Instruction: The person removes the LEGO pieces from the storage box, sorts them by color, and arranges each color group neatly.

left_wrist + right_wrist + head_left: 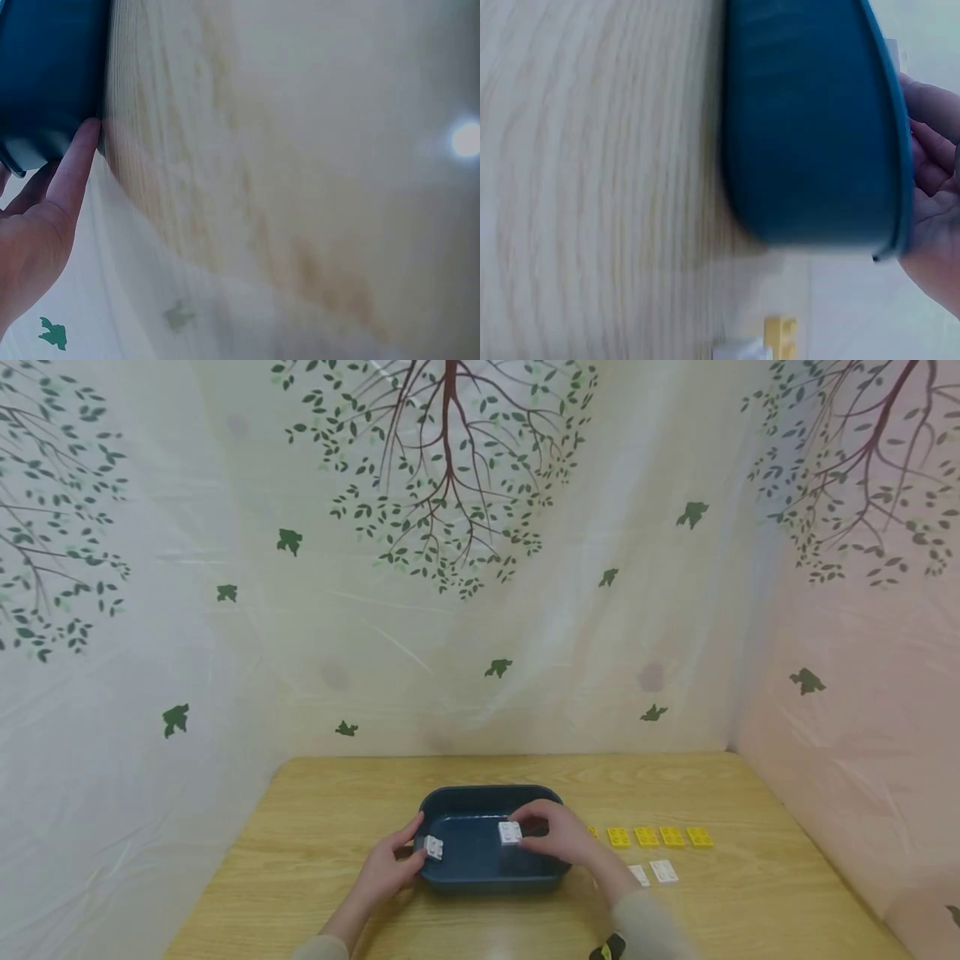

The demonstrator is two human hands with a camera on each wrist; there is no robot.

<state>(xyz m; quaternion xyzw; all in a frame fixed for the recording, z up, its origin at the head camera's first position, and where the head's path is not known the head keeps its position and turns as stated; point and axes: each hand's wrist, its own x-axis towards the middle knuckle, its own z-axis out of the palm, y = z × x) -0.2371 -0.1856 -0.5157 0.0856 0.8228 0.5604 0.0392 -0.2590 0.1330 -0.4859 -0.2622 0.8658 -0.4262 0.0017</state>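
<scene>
A dark blue rectangular tray [491,887] stands on the table. My left hand [390,862] holds the tray at its left end, the thumb by the rim. Close to that thumb, a white toy brick [433,847] shows against the left inner wall; whether the thumb touches it I cannot tell. Over the right half of the tray, my right hand [558,835] pinches another white toy brick [510,833] between thumb and fingers. From the left wrist, fingers [75,169] lie against the tray's outside. The tray wall mostly hides the right hand's brick in the right wrist view.
Several yellow bricks [647,836] form a row on the wooden table [315,827] right of the tray. Nearer me lie white bricks [663,871], one partly covered by my right forearm. A pale curtain [480,718] with tree prints surrounds the table's back and sides.
</scene>
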